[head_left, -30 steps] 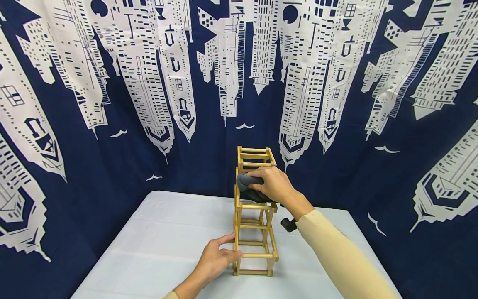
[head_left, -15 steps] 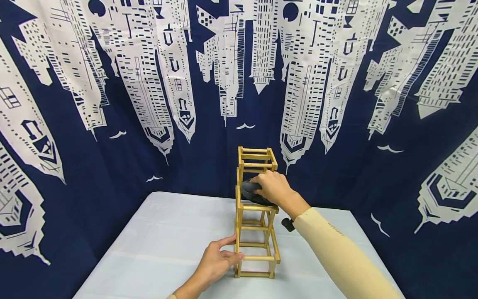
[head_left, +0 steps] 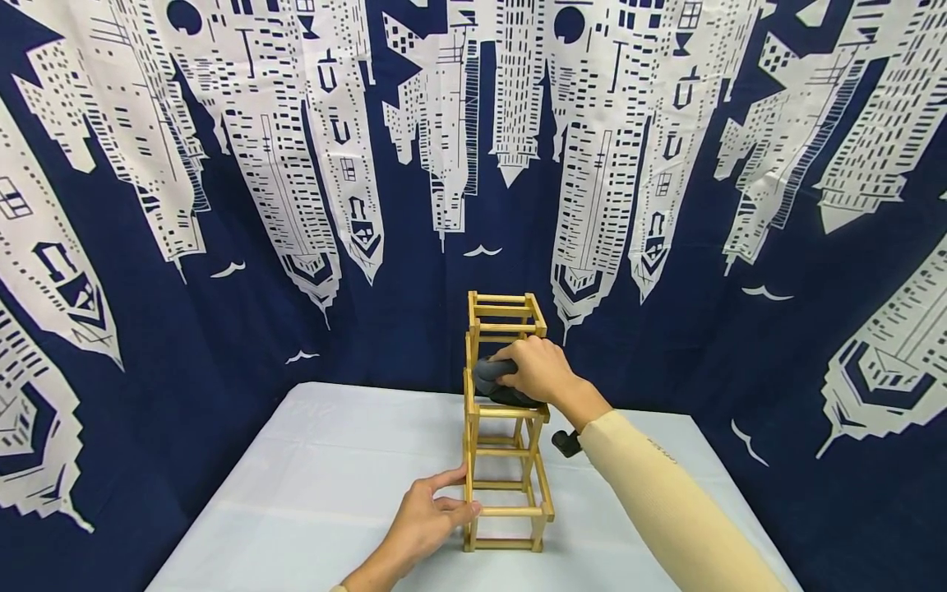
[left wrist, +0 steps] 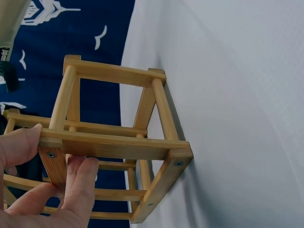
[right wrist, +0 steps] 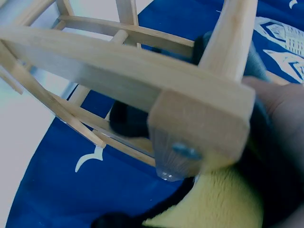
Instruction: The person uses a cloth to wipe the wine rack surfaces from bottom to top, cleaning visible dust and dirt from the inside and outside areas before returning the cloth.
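A stepped frame of light wooden bars, a small rack, stands upright on the table. My left hand grips its lower left post; in the left wrist view, the thumb and fingers lie around that wooden corner. Higher up, my right hand pinches a soft dark grey-blue item, which sits within the rack's upper tier below the top bars. Its kind cannot be told. The right wrist view shows a wooden post end in front of dark material and a yellow fleecy patch; whether they belong together is unclear.
The table has a pale cover. Behind it hangs a navy curtain with white upside-down city buildings. A small black piece sticks out beneath the right wrist.
My right hand has moved down slightly with the dark item, which now sits lower in the upper tier. The left hand keeps its hold, and the rack stays about where it was.
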Demonstrator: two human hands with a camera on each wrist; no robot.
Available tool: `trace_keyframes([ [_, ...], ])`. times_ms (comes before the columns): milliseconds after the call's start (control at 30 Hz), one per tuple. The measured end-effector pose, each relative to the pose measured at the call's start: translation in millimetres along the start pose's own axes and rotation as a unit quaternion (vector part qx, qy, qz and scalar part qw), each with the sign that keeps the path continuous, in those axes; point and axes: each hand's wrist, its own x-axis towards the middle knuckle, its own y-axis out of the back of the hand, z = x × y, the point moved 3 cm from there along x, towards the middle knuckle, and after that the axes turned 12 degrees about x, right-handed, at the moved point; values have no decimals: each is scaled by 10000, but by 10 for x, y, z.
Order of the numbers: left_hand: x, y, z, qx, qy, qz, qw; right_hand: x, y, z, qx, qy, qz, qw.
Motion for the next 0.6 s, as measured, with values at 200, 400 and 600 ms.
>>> trace_keyframes([
  [200, 1, 4, -1, -36, -44, 5, 10000, -69, 32, 65, 647, 155, 254, 9975],
  [400, 8, -5, -19, -30, -47, 9, 10000, -224, 176, 6, 742, 924, 1196, 9857],
  [600, 4, -1, -17, -36, -66, -6, 10000, -300, 449, -111, 605, 1895, 2417, 9498],
])
